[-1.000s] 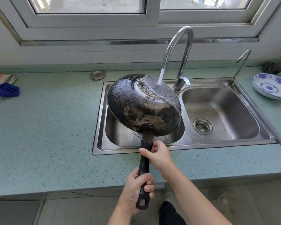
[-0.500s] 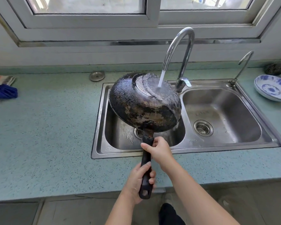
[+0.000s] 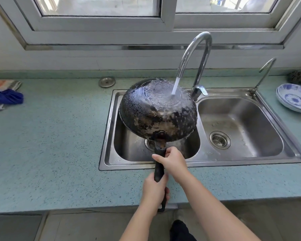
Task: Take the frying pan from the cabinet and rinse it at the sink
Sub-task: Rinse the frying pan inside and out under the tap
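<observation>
1. At centre frame, a blackened frying pan [image 3: 158, 110] is held upside down over the sink's [image 3: 247, 164] left basin under the running faucet [image 3: 196, 54].
2. The left hand [image 3: 154, 192] and right hand [image 3: 171, 160] both grip its handle.

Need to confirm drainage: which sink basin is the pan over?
The left basin: the frying pan hangs over it under the running tap; the right basin sits uncovered.

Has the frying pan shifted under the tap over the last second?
Yes. The frying pan has slid to the right relative to the faucet, so the water stream now lands nearer the middle of its upturned base instead of the right edge.
</observation>
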### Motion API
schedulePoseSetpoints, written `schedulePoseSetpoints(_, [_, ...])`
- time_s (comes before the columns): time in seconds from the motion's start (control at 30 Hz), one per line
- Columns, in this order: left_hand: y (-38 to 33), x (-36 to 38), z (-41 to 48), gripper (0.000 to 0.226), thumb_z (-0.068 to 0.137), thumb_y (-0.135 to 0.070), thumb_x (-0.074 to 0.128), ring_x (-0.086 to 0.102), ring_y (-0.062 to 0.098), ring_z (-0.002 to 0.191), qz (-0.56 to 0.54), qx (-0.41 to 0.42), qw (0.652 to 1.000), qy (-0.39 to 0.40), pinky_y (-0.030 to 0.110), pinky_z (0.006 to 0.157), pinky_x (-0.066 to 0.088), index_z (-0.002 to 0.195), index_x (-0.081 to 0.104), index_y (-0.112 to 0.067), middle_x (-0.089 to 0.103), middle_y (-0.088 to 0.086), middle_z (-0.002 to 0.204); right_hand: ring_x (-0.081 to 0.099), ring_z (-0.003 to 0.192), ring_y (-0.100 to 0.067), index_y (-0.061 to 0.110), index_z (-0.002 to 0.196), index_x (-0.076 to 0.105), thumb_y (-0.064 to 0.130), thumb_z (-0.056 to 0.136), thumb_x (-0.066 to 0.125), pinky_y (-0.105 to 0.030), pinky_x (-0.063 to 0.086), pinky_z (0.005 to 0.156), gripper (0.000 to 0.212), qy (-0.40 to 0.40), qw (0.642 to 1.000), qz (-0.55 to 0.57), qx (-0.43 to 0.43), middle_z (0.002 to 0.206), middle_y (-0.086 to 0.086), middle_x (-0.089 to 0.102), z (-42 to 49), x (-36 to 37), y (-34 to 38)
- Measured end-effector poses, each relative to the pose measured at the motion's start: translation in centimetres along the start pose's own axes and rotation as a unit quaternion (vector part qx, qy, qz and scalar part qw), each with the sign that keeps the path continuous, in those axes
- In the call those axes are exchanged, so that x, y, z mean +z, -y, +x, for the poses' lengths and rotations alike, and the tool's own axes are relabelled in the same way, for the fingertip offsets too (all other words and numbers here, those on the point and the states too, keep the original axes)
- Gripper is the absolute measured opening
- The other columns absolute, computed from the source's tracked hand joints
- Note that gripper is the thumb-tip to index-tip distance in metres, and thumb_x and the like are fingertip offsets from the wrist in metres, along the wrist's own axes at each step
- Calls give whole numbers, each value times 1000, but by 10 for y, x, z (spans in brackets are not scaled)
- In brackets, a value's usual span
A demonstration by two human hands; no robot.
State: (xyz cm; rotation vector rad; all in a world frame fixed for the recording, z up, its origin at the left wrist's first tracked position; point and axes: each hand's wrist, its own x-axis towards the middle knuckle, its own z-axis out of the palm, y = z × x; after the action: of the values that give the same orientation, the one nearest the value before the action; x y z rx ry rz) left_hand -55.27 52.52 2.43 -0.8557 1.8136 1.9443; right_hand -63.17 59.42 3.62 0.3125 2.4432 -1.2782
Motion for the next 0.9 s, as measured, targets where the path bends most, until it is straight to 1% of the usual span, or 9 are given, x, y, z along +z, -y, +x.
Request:
schedulePoseSetpoints(0.17, [1,1,0,20,91,-25,55,41,15,34,-40,-15,999,15,22,37,36,78,49,-11,48,7,50,60,95,-24,10,99,53,45,73,72,-38,48,83,48,3,999,-38,-5,95,-1,60,-2,-2,4])
schedulePoseSetpoints(0.37, [0,-2,0,21,91,-27,56,41,15,36,-49,-21,998,24,22,37,37,79,50,-12,47,7,52,60,94,-23,12,93,50,45,72,72,-36,46,81,45,-1,999,-49,-5,92,0,59,-4,-1,6])
schedulePoseSetpoints(0.5, [-1,-4,-1,19,91,-26,55,41,14,35,-52,-23,998,27,21,36,37,80,50,-11,47,6,52,60,89,-22,10,94,53,47,72,72,-33,43,74,47,-3,998,-60,-4,89,0,59,-2,1,6])
schedulePoseSetpoints(0.6, [-1,-5,-1,18,91,-26,55,41,14,36,-57,-26,998,32,22,38,37,81,51,-12,47,6,52,61,92,-23,9,96,55,47,71,72,-34,45,76,48,-6,998,-58,-6,91,0,61,-2,2,6])
schedulePoseSetpoints(0.73, [-2,-6,-2,18,91,-27,56,42,14,37,-56,-33,997,42,23,39,38,82,49,-13,48,4,52,58,91,-21,13,96,52,48,72,72,-31,42,72,46,-5,998,-70,-6,92,2,59,-3,3,9])
schedulePoseSetpoints(0.83, [-2,-8,-2,18,91,-28,56,42,13,38,-62,-36,996,47,23,41,39,82,50,-14,49,3,52,60,96,-22,12,100,55,49,71,72,-33,46,76,50,-6,997,-74,-8,95,1,61,-2,5,10])
schedulePoseSetpoints(0.9, [-2,-8,-2,18,91,-28,56,43,13,38,-66,-38,996,49,23,41,39,82,50,-14,49,3,52,60,97,-22,13,101,55,49,71,72,-32,45,75,50,-7,997,-76,-5,96,2,61,-2,5,11])
